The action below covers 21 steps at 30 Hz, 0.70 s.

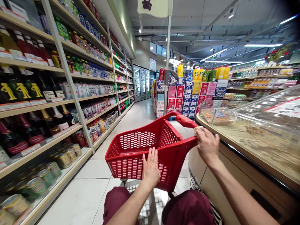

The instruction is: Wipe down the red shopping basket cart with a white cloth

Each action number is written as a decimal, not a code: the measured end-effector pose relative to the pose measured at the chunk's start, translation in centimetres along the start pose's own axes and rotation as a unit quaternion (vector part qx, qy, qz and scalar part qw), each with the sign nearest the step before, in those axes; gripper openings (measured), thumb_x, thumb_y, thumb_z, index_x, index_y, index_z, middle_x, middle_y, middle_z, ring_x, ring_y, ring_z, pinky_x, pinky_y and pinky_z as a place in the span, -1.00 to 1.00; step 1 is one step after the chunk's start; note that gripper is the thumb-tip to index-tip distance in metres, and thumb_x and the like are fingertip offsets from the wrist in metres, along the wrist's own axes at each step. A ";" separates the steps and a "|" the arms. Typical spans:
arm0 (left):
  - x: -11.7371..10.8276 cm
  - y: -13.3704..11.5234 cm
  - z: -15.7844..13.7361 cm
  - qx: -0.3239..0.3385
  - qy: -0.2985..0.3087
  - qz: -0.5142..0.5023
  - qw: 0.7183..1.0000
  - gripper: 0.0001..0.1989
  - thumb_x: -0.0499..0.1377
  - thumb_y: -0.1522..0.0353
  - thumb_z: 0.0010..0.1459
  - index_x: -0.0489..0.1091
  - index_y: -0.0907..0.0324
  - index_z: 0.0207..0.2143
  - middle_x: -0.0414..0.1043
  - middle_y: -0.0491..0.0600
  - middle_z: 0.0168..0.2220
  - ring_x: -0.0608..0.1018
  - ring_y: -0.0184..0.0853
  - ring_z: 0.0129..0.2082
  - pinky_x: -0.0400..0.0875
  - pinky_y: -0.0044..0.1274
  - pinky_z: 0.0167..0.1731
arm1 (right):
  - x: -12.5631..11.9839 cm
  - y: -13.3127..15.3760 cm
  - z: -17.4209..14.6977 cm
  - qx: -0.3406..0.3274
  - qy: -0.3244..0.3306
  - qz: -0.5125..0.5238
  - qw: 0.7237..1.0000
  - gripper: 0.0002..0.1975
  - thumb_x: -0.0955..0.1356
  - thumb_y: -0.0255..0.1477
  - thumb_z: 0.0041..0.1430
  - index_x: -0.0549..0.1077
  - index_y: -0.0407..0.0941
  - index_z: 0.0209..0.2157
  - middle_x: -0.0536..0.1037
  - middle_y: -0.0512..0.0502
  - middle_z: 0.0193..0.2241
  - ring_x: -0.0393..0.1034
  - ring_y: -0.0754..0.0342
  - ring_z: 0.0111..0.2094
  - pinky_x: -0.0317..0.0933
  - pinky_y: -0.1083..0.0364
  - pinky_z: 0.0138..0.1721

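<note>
A red plastic shopping cart [140, 145] stands sideways before my knees, its basket pointing left and its handle to the right. No goods show inside the part of the basket I can see. My left hand [151, 167] lies flat with fingers stretched against the near side wall of the basket. At the right end, my right hand [207, 143] is wrapped round the near end of the cart handle [187, 121]. Something small and pale shows at its fingers, too unclear to name.
Shelves [77, 100] of bottles and cans line the left side. Close on the right is a display counter [231, 147] with clear covers and a packaged food tray [217, 116]. Stacked drink cartons [180, 95] stand ahead beside a pole [168, 50]. Glass-door fridges [142, 81] are farther back.
</note>
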<state>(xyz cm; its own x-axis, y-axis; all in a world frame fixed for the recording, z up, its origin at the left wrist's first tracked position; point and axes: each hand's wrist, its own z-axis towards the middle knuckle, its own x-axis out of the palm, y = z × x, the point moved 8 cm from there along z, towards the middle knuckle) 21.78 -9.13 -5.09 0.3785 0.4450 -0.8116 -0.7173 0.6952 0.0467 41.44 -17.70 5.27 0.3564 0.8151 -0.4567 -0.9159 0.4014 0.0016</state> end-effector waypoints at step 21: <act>-0.2 -0.1 -0.1 0.005 0.041 0.011 0.999 -0.25 -0.02 0.46 -0.06 -0.22 0.32 0.21 -0.22 0.08 0.25 -0.18 -0.20 0.25 -0.12 -0.14 0.13 | 0.4 2.0 -0.8 0.014 0.020 0.017 1.000 -0.64 0.16 -0.55 0.08 0.38 -0.15 -0.09 0.39 -0.22 -0.05 0.21 -0.05 -0.03 -0.16 -0.13 0.05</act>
<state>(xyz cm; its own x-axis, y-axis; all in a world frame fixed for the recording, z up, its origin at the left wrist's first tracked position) 21.70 -9.38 -5.01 0.3133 0.4116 -0.8558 -0.7190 0.6915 0.0693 39.59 -16.93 4.42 0.3167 0.8113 -0.4914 -0.9219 0.3852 0.0416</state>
